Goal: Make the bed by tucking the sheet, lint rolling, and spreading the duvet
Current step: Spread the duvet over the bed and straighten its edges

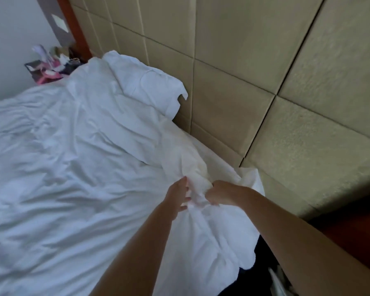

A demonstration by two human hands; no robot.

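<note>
The person is leaning over the near corner of the bed, both bare arms reaching forward. The left hand [178,194] is lying against a bunched fold of the white duvet [73,157], its fingers fairly straight and pressing on the cloth, with the thumb side touching the fabric. The right hand [219,193] is curling into a fist around the same gathered fold, gripping it, so the two hands are sitting close together with a ridge of cloth rising between them.

The duvet is lying crumpled over most of the bed, wrinkled and uneven, running away to the left and spilling over the near edge below the arms. At the head end a white pillow [145,80] is leaning against the padded headboard [265,60], one corner sticking out toward the panels. Between the gathered duvet and the headboard a strip of white sheet [209,150] is showing, lying flat along the mattress edge; I cannot tell whether it is tucked in.

The headboard is made of beige square panels with dark seams. Beyond the far side of the bed, against a pale wall, a bedside surface [30,68] is holding a blurred cluster of small things, some pink [49,79], too indistinct to name. A dark wooden post [77,33] is standing beside the headboard there.
</note>
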